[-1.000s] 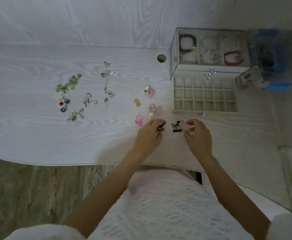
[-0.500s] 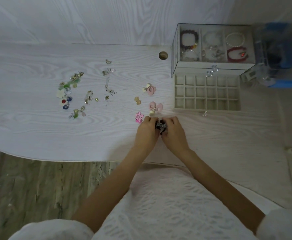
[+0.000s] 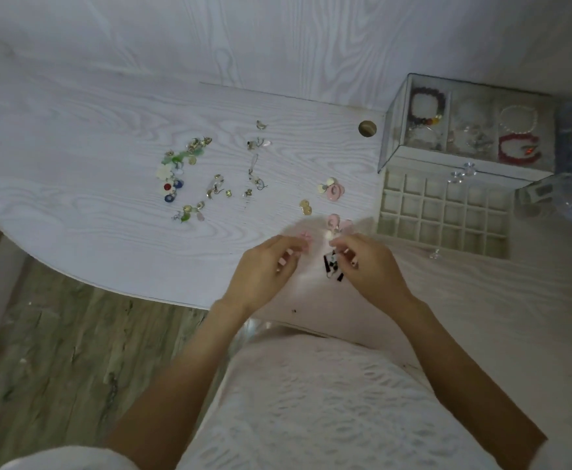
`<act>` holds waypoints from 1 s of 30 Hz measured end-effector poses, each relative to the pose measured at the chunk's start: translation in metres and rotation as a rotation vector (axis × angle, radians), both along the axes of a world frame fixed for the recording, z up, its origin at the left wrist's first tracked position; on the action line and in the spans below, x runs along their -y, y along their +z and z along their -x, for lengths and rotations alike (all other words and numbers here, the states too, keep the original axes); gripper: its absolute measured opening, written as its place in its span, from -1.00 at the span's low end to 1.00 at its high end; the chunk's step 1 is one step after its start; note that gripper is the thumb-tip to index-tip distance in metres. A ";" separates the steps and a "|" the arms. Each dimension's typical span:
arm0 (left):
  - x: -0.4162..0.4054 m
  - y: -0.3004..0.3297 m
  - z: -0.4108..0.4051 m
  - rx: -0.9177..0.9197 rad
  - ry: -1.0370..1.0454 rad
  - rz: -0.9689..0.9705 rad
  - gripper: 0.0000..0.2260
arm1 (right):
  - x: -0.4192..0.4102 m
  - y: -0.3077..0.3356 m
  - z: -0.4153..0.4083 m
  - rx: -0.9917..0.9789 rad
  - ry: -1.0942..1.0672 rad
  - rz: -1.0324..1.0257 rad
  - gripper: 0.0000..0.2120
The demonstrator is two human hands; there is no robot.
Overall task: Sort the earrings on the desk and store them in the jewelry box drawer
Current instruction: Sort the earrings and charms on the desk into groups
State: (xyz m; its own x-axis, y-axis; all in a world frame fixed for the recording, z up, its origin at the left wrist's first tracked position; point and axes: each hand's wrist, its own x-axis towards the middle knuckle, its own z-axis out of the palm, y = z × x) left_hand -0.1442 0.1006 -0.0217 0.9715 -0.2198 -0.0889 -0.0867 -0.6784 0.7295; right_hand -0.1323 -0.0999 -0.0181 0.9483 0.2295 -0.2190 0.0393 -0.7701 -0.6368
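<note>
Now right hand (image 3: 367,266) pinches the black earrings (image 3: 332,268), while left hand (image 3: 267,266) hovers loosely curled, holding nothing.

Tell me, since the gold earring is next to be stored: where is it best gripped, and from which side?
The gold earring seems to lie flat on the desk, two small round discs joined. Probably pinch across its thin edges from straight above with fingertips. The near side is freest; the pink hoop earrings lie close on its right and far side.
</note>
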 end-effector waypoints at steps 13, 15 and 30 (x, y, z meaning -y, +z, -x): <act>-0.150 -0.025 -0.044 -0.139 0.572 -0.313 -0.69 | -0.124 -0.021 -0.135 0.037 0.367 0.146 -0.68; -0.155 -0.032 -0.047 -0.184 0.545 -0.282 -0.67 | -0.133 -0.030 -0.138 0.014 0.400 0.182 -0.66; -0.161 -0.058 -0.041 -0.080 0.644 -0.248 -0.85 | -0.218 -0.039 -0.171 0.173 0.728 0.243 -0.65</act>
State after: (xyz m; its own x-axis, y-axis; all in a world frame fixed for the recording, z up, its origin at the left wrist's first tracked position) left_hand -0.1031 0.2619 -0.0793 0.8899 0.4347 -0.1385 0.4368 -0.7242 0.5335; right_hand 0.0389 0.1182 -0.0570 0.6032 0.7705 -0.2058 0.6703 -0.6297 -0.3927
